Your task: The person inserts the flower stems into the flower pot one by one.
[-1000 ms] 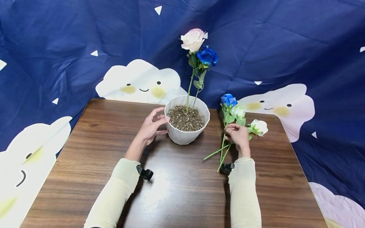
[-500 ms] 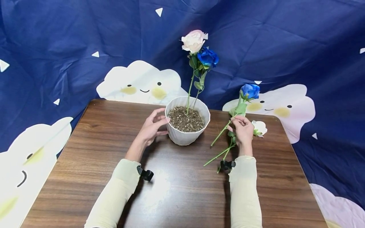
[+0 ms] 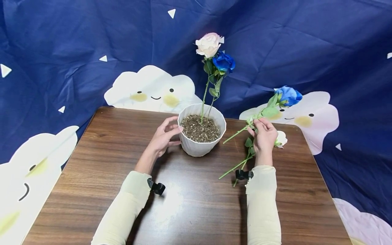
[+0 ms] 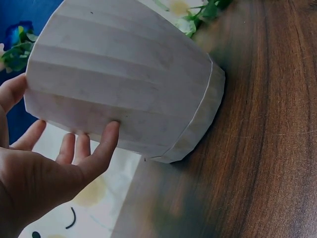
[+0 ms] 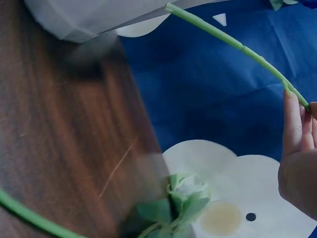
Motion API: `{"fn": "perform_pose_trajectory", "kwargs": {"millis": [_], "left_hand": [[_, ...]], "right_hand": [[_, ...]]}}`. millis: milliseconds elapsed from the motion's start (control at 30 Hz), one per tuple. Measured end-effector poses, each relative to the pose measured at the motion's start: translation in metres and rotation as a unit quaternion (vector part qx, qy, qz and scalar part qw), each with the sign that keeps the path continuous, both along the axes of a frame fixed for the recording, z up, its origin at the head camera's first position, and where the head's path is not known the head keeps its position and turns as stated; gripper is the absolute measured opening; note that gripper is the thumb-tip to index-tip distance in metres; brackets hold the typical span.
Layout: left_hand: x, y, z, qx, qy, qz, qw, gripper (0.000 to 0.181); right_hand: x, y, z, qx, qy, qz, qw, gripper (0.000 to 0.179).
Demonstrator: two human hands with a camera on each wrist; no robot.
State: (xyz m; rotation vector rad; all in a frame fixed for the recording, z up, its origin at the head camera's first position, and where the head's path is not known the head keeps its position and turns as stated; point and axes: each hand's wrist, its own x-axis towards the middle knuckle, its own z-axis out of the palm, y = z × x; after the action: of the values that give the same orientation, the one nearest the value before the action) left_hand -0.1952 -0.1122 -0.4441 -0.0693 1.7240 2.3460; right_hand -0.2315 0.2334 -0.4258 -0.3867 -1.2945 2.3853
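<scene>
My left hand (image 3: 162, 137) rests its spread fingers and thumb against the left side of a white faceted flower pot (image 3: 197, 148), thumb near the rim. Dark soil (image 3: 199, 129) fills the pot. Standing upright in it are a pale pink rose (image 3: 208, 45) and a blue rose (image 3: 224, 62). Right of the pot, my right hand (image 3: 264, 136) pinches another blue rose (image 3: 289, 96) by its green stem. This rose slants, its bloom up to the right and its cut end toward the pot. In the right wrist view, fingertips (image 5: 289, 99) meet the stem.
A white rose (image 3: 281, 139) lies on the brown wooden table (image 3: 190, 211), partly behind my right hand. Loose green stems (image 3: 234, 169) cross below that hand. A pale green-white bloom (image 5: 190, 189) shows in the right wrist view. A dark blue cloth (image 3: 92, 30) with clouds hangs behind.
The right hand has lifted the blue rose from the other stems and moved right, tilting its bloom rightward. The left hand stays against the pot.
</scene>
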Motion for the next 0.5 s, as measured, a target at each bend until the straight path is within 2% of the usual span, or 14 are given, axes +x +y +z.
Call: {"fn": "perform_pose_trajectory", "kwargs": {"millis": [500], "left_hand": [[-0.001,0.000,-0.001,0.002,0.001,0.000,1.0000,0.060]], "right_hand": [[-0.006,-0.007,0.031,-0.062,0.054,-0.010,0.9965,0.013]]}}
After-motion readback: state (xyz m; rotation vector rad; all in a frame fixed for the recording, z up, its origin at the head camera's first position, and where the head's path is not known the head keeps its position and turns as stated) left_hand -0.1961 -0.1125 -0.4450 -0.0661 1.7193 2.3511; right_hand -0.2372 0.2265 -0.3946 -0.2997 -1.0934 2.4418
